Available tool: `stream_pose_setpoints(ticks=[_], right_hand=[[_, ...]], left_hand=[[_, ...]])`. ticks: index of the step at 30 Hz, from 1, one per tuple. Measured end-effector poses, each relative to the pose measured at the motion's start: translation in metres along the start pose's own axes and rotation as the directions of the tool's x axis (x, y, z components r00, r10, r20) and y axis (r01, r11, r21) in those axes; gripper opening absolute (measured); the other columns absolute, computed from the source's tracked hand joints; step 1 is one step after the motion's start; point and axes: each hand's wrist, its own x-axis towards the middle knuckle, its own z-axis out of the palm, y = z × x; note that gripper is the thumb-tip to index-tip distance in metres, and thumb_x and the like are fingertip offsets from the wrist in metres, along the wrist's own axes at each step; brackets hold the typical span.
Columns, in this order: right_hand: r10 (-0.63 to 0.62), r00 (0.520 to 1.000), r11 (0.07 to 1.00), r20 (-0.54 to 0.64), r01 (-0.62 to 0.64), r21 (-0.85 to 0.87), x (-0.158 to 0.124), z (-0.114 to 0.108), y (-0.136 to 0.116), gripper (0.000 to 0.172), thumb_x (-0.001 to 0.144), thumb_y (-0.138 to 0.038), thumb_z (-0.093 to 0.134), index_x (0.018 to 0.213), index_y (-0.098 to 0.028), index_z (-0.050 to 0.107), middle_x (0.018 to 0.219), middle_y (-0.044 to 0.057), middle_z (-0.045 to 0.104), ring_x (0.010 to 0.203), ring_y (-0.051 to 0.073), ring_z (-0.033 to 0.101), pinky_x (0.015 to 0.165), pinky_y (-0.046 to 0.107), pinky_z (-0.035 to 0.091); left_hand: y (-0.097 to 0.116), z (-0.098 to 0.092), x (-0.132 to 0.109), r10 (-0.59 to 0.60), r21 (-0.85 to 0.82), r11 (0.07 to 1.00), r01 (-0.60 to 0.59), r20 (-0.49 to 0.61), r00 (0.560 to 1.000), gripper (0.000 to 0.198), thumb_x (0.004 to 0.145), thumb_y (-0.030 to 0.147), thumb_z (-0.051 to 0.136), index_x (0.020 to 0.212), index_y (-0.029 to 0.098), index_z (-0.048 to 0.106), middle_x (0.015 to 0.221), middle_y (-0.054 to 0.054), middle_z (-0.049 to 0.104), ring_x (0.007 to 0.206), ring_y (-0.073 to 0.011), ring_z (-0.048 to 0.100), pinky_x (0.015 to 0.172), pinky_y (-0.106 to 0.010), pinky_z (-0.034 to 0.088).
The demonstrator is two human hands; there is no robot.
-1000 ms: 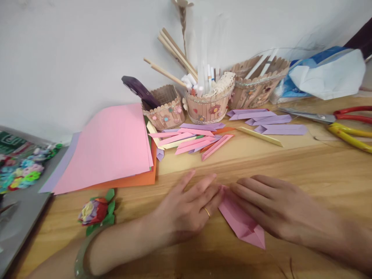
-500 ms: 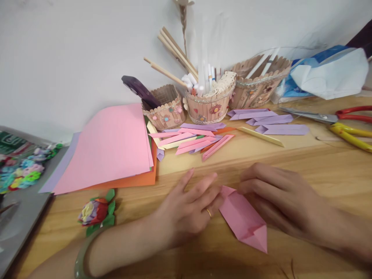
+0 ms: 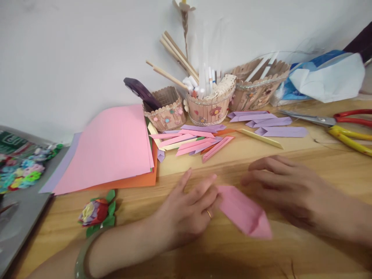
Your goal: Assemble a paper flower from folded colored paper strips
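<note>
The folded pink paper (image 3: 245,212) lies between my two hands, right of centre in the lower half of the frame, slanting down to the right. Its upper left end meets the fingertips of my left hand (image 3: 192,209), which seem to pinch it there, though my thumb is hidden; the other fingers fan out. My right hand (image 3: 286,190) is just beside the paper on its right, apart from it, the fingers loosely curled; I cannot tell whether they hold anything.

Beyond my hands, at the centre, lies a heap of folded strips (image 3: 196,141), pink, purple, yellow and orange. Pink sheets (image 3: 107,151) are stacked at centre left, with a paper flower (image 3: 94,212) just below them. Scissors (image 3: 328,120) with red and yellow handles lie at the right edge.

At the left edge, a green package (image 3: 11,145) carries pale lettering too blurred for me to read.
</note>
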Motion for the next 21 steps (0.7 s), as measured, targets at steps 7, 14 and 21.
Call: stream_pose_setpoints(ticks=[7,14,21], right_hand=[[0.199,0.976,0.978,-0.092,-0.192,0.083,-0.001,-0.004,0.003,0.021,0.082,-0.016,0.046,0.099,-0.022,0.057,0.091,0.008,0.060,0.081,0.020,0.057,0.064,0.031,0.048],[0.183,0.983,0.983,-0.021,-0.182,0.031,0.002,0.007,0.005,0.027,0.084,-0.019,0.049,0.111,-0.018,0.055,0.102,0.010,0.062,0.091,0.021,0.058,0.074,0.034,0.050],[0.231,0.972,0.965,0.027,-0.233,0.120,0.005,0.005,0.004,0.023,0.082,-0.018,0.051,0.105,-0.017,0.054,0.092,0.007,0.064,0.083,0.019,0.060,0.067,0.031,0.052]], left_hand=[[0.004,0.004,-0.003,-0.129,0.061,0.988,0.142,-0.186,0.974,0.024,0.084,0.009,0.044,0.097,0.010,0.064,0.095,-0.007,0.067,0.117,-0.0208,0.046,0.111,-0.050,0.008],[0.003,0.003,-0.002,-0.137,0.042,0.988,0.152,-0.241,0.961,0.013,0.080,0.017,0.058,0.088,0.012,0.066,0.092,-0.004,0.068,0.107,-0.0199,0.054,0.110,-0.044,0.023],[-0.005,0.000,0.003,-0.115,-0.054,0.993,0.104,-0.272,0.955,0.013,0.082,0.011,0.052,0.084,0.013,0.066,0.081,-0.003,0.070,0.100,-0.0180,0.059,0.102,-0.037,0.036]])
